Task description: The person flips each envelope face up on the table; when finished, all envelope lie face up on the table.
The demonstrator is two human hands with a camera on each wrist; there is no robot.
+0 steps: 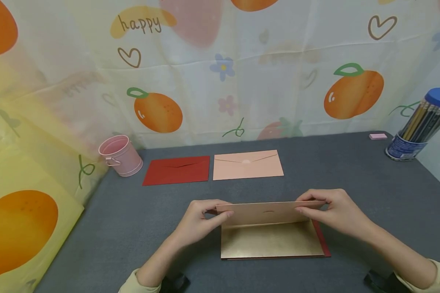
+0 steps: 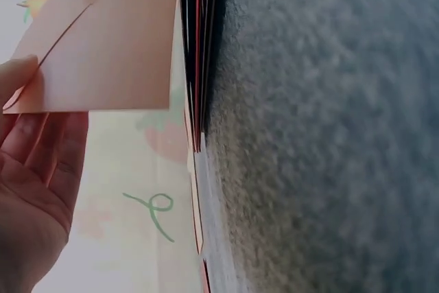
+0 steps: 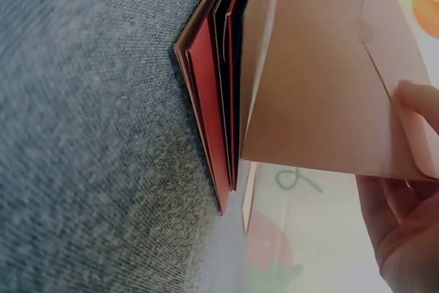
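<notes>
A pale pink envelope (image 1: 264,213) is held tilted up between both hands, its flap side toward me. My left hand (image 1: 201,219) pinches its upper left corner, thumb in front and fingers behind. At the upper right corner my right hand (image 1: 335,211) grips it the same way. Below it lies a stack with a gold envelope (image 1: 271,243) on top and a red envelope (image 1: 322,240) showing along the right side. In the right wrist view, several layered edges of the stack (image 3: 211,101) stand beside the lower edge of the pink envelope (image 3: 309,80).
Behind the stack, a red envelope (image 1: 177,173) and another pale pink envelope (image 1: 247,169) lie side by side on the grey table (image 1: 113,244). A small pink bucket (image 1: 122,156) stands at the back left. Back right are a pencil tub (image 1: 407,142) and a pink eraser (image 1: 378,136).
</notes>
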